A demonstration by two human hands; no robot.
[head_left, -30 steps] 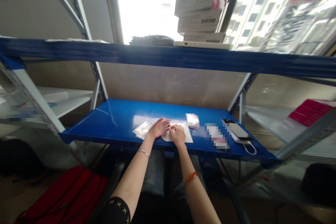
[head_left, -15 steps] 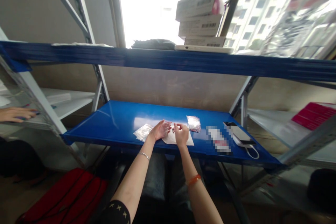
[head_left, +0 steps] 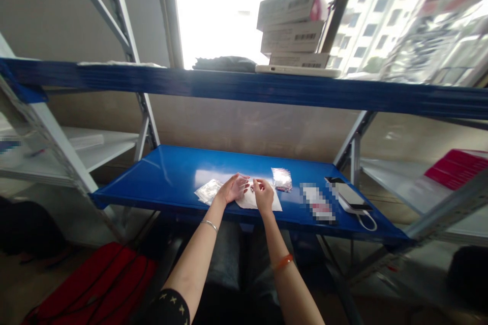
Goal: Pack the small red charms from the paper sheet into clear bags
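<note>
My left hand [head_left: 231, 189] is closed round a clear plastic bag [head_left: 243, 180], whose shiny film shows at the fingertips. Close beside it, my right hand [head_left: 264, 195] is pinched, with a small dark reddish piece near its fingertips, too small to name. Both hands are over a white sheet [head_left: 276, 204] that lies on the blue table [head_left: 171, 172]. A pile of clear plastic bags [head_left: 208, 192] lies just left of my left hand. Beyond my right hand rests a stack of shiny filled packets [head_left: 282, 180].
Right of the hands lie a blurred-out packet [head_left: 318, 203] and a phone [head_left: 348, 195] on a white device with a cable loop. A blue shelf beam [head_left: 213, 84] crosses above, bearing stacked white boxes [head_left: 292, 35]. A red bag [head_left: 95, 284] sits on the floor at left.
My hands stay almost in place, with only slight finger movement. Another person's hand at the far left has gone from view.
</note>
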